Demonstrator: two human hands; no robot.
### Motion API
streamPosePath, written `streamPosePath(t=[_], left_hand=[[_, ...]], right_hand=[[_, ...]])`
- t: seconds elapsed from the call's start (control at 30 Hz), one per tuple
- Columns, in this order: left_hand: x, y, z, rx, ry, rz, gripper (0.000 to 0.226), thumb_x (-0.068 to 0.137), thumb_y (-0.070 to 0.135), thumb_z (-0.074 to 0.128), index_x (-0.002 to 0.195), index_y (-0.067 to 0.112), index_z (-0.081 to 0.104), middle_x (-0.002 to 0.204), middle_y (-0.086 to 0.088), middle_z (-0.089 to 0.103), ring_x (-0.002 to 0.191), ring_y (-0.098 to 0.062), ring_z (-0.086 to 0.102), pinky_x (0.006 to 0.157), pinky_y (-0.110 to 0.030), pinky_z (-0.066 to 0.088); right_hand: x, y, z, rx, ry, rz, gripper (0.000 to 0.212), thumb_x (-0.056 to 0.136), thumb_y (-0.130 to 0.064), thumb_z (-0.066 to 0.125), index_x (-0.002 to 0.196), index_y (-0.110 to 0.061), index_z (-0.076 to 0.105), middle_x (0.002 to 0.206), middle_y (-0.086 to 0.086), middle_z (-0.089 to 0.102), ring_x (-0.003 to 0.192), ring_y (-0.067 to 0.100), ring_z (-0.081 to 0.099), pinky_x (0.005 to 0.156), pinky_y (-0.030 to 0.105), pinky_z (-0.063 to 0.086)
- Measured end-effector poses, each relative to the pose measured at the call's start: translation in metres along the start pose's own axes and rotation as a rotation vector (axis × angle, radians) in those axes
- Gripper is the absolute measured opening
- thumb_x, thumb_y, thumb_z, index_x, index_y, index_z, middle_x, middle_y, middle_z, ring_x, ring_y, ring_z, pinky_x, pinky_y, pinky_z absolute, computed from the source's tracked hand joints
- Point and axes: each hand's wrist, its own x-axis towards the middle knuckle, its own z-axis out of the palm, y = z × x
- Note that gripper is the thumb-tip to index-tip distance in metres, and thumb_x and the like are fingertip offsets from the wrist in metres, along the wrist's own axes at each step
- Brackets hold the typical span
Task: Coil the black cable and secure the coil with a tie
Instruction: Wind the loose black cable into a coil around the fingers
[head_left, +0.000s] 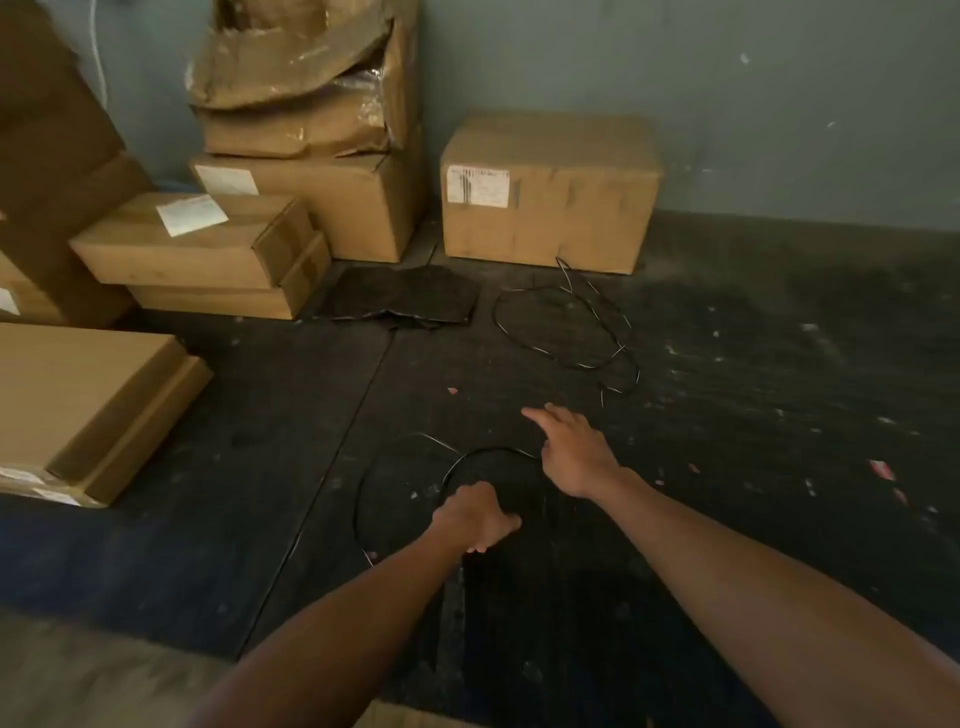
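Low in the middle of the frame, our left hand (475, 514) is fisted on the cable (483, 453), which arcs up from the fist as a thin black loop on the dark floor (727, 415). Our right hand (571, 447), just right of the loop, is spread wide and holds nothing, forefinger pointing up-left. A second loose coil (566, 332) lies well above, near a box (550, 192) at the wall. More boxes (208, 244) fill the upper left.

Left hand (475, 514) hides its fingers — black cable (483, 453) blurs into floor (727, 467).
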Motion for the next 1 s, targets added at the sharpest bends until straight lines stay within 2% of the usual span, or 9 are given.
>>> streamPosePath(t=[0.13,0.2,0.37,0.47,0.57,0.63,0.7,0.83,1.0], left_hand=[[0.002,0.005,-0.002,-0.254,-0.152,-0.052,0.025,0.099,0.024,0.051,0.111,0.005,0.061,0.109,-0.012,0.071,0.064,-0.013,0.065,0.059,-0.024,0.051],[-0.005,0.008,-0.011,-0.363,-0.148,-0.024,0.025,0.101,0.023,0.046,0.106,0.006,0.062,0.093,-0.008,0.073,0.056,-0.010,0.059,0.052,-0.020,0.047],[-0.028,0.013,-0.048,-0.420,-0.167,0.089,0.030,0.103,0.023,0.038,0.102,0.012,0.066,0.063,0.002,0.046,0.044,-0.007,0.036,0.043,-0.021,0.030],[-0.043,0.017,-0.074,-0.605,-0.260,0.151,0.032,0.101,0.017,0.036,0.110,0.009,0.065,0.060,0.005,0.035,0.048,-0.008,0.029,0.050,-0.024,0.027],[-0.057,0.016,-0.101,-0.736,-0.338,0.212,0.034,0.103,0.018,0.035,0.118,0.005,0.063,0.060,0.006,0.037,0.051,-0.008,0.029,0.056,-0.025,0.027],[-0.065,0.013,-0.117,-0.794,-0.352,0.251,0.036,0.104,0.021,0.037,0.119,0.005,0.066,0.064,0.003,0.044,0.053,-0.008,0.036,0.057,-0.025,0.032],[-0.073,0.011,-0.134,-0.853,-0.356,0.269,0.037,0.103,0.025,0.041,0.121,0.006,0.067,0.073,0.001,0.058,0.061,-0.009,0.050,0.063,-0.025,0.041],[-0.091,0.012,-0.158,-0.896,-0.406,0.315,0.037,0.102,0.028,0.039,0.122,0.012,0.067,0.111,-0.006,0.072,0.097,-0.018,0.068,0.087,-0.038,0.050],[-0.112,0.032,-0.165,-1.034,-0.444,0.377,0.045,0.100,0.040,0.039,0.128,0.012,0.062,0.130,-0.011,0.065,0.120,-0.027,0.062,0.101,-0.051,0.046]], right_hand=[[0.002,0.003,0.000,0.012,-0.045,-0.029,0.069,0.094,-0.001,0.048,0.151,-0.036,0.029,0.162,0.003,0.022,0.148,0.026,0.021,0.118,0.052,0.025],[0.005,0.006,0.001,0.034,-0.075,-0.069,0.070,0.093,0.002,0.046,0.149,-0.038,0.032,0.162,0.002,0.022,0.148,0.025,0.020,0.118,0.053,0.025],[0.009,0.006,0.000,0.102,-0.151,-0.162,0.073,0.091,0.010,0.044,0.144,-0.042,0.041,0.162,-0.002,0.022,0.149,0.024,0.017,0.118,0.055,0.024],[0.016,0.004,-0.006,0.192,-0.209,-0.206,0.057,0.095,0.004,0.044,0.134,-0.037,0.055,0.161,-0.003,0.027,0.149,0.021,0.018,0.120,0.049,0.023],[0.021,-0.001,-0.016,0.315,-0.243,-0.224,0.033,0.098,-0.005,0.049,0.121,-0.021,0.067,0.154,-0.002,0.040,0.143,0.016,0.032,0.117,0.040,0.029],[0.019,-0.004,-0.029,0.404,-0.249,-0.212,0.023,0.097,-0.014,0.056,0.116,-0.021,0.068,0.135,-0.004,0.058,0.125,0.011,0.050,0.103,0.030,0.040],[0.015,-0.006,-0.043,0.454,-0.252,-0.215,0.015,0.097,-0.022,0.056,0.101,-0.029,0.069,0.108,-0.006,0.067,0.102,0.009,0.059,0.089,0.030,0.045],[0.016,-0.012,-0.071,0.453,-0.136,-0.316,0.020,0.102,-0.017,0.045,0.106,-0.015,0.065,0.100,0.005,0.069,0.097,0.013,0.063,0.090,0.030,0.046],[0.016,-0.019,-0.100,0.314,0.089,-0.411,0.022,0.102,-0.018,0.044,0.099,-0.026,0.064,0.090,0.004,0.067,0.085,0.021,0.064,0.080,0.042,0.051]])
